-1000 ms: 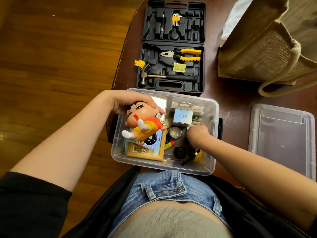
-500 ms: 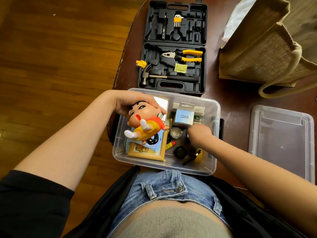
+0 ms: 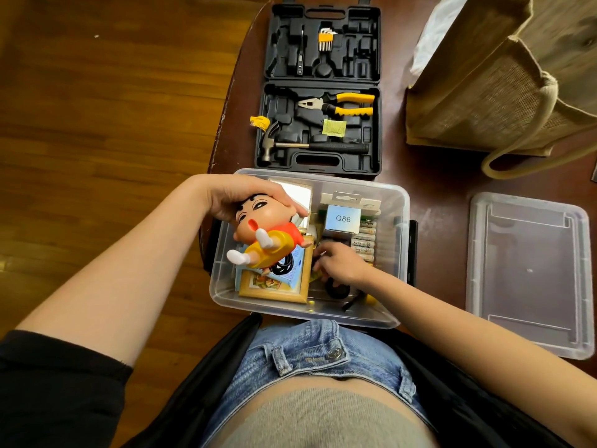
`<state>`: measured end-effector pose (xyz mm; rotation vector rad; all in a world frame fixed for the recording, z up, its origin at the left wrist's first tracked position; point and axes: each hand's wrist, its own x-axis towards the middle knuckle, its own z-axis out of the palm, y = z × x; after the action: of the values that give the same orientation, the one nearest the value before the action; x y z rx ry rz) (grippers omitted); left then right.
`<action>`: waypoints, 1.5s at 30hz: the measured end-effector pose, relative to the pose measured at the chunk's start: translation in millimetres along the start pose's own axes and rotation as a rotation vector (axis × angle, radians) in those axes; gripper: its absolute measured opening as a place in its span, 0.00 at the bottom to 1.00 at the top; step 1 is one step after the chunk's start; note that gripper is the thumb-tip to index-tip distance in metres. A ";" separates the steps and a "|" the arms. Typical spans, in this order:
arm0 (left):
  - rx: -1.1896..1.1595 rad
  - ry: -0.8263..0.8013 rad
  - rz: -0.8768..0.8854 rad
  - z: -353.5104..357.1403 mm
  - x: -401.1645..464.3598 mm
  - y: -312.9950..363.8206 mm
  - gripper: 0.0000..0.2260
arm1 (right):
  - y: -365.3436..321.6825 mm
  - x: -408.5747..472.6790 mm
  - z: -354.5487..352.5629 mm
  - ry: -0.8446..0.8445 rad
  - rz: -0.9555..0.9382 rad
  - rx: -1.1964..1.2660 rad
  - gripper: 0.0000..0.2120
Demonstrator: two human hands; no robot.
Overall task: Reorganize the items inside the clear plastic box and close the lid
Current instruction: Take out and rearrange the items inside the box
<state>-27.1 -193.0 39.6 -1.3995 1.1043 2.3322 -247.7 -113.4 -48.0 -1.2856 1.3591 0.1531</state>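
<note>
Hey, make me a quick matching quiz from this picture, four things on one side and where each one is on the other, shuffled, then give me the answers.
Things
1. cartoon doll
2. lid
3. pliers
4. picture frame

Places
A. in the open black tool case
B. flat on the table, to the right of the clear box
C. held by the head in the left hand, above the box
D. lying in the left part of the clear box

Pairs: 1-C, 2-B, 3-A, 4-D
</note>
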 end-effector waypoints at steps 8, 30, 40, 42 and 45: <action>0.032 0.025 -0.006 1.9 -3.4 -2.6 0.21 | -8.6 -1.5 3.6 -0.155 0.070 0.351 0.21; 0.022 0.227 0.072 11.4 -12.6 -17.1 0.20 | -18.8 -2.5 -2.0 -0.165 0.122 0.556 0.15; 0.111 0.260 0.130 25.0 -8.9 -14.7 0.19 | -1.7 -14.3 -27.4 -0.164 0.196 0.907 0.07; 0.152 0.267 0.104 25.0 -10.7 -15.3 0.20 | -5.4 -15.3 -27.9 -0.144 0.212 0.861 0.11; 0.181 0.237 0.089 25.9 -13.5 -17.6 0.19 | -7.2 -14.6 -22.2 -0.073 0.207 0.619 0.18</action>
<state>-28.3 -160.3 49.1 -1.6174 1.4303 2.0994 -260.7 -124.0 -26.2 -0.6175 1.3322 -0.0773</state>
